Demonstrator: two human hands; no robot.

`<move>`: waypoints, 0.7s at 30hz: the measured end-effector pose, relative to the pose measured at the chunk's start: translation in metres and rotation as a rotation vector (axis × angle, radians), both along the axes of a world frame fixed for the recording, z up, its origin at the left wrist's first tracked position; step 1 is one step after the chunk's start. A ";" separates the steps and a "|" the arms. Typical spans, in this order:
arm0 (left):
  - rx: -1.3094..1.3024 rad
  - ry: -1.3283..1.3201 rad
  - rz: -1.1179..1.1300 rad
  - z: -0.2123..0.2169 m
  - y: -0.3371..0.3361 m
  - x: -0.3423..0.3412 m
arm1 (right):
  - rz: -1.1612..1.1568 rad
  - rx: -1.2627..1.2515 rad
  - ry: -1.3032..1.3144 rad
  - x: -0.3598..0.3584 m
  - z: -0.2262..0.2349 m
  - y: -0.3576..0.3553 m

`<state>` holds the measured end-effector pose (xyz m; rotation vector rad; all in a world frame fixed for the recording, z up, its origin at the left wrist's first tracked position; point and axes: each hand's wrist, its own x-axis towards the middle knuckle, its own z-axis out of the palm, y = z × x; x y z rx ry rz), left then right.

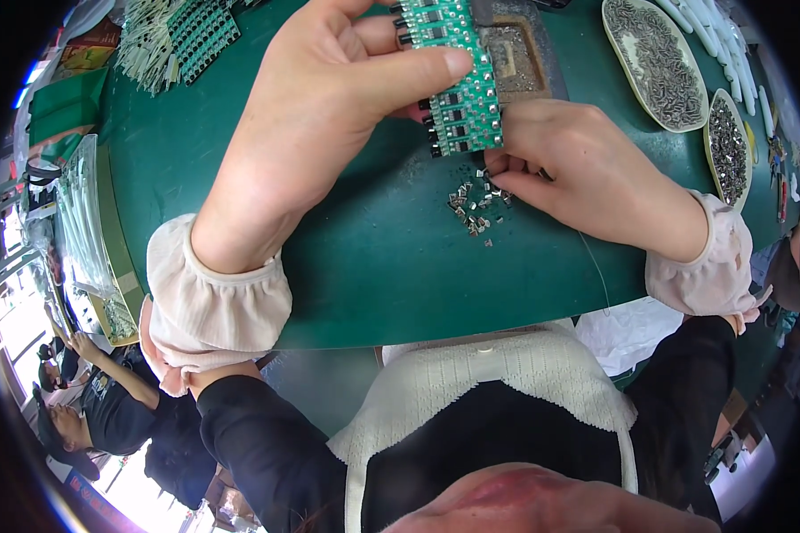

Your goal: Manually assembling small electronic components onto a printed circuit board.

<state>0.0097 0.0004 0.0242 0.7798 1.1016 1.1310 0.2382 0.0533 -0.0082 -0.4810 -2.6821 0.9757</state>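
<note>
While the green circuit board (458, 75) was held above the green table (373, 266), the head view showed the left hand (329, 115) pinched on it, thumb across its face and fingers behind. The right hand (578, 173) rested just below the board's lower right corner, fingertips drawn together at that edge; whether they held a part could not be told. A small heap of loose metal pieces (476, 206) lay on the table directly beneath the board, touching the right fingertips. Right of the board stood an oval dish of small metal parts (653, 62), and a smaller dish (727, 147) beyond it. Left of the board, well apart, lay a stack of similar boards (200, 31). Just behind the board sat a dark square fixture (516, 58).

Risks, as judged: the board was gripped at one edge only, so a push from the right fingers could twist it loose. The heap sat unfenced; a sweep of the right sleeve (707, 266) could scatter it.
</note>
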 end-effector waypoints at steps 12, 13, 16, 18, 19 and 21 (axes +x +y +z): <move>-0.027 -0.036 0.004 -0.007 -0.001 -0.002 | -0.003 -0.097 -0.090 0.002 0.014 0.003; -0.034 -0.017 -0.003 -0.009 -0.001 -0.004 | -0.002 -0.097 -0.090 0.004 0.019 0.006; -0.068 0.002 -0.020 -0.014 -0.002 -0.008 | -0.020 -0.200 -0.089 0.006 0.026 0.008; -0.094 0.001 -0.031 -0.019 -0.001 -0.010 | -0.141 -0.206 0.131 0.006 0.024 0.006; -0.042 0.062 -0.073 -0.023 -0.001 -0.011 | -0.093 -0.154 0.158 0.008 0.027 0.010; 0.008 0.121 -0.115 -0.026 -0.001 -0.013 | -0.206 -0.267 0.160 0.008 0.029 0.004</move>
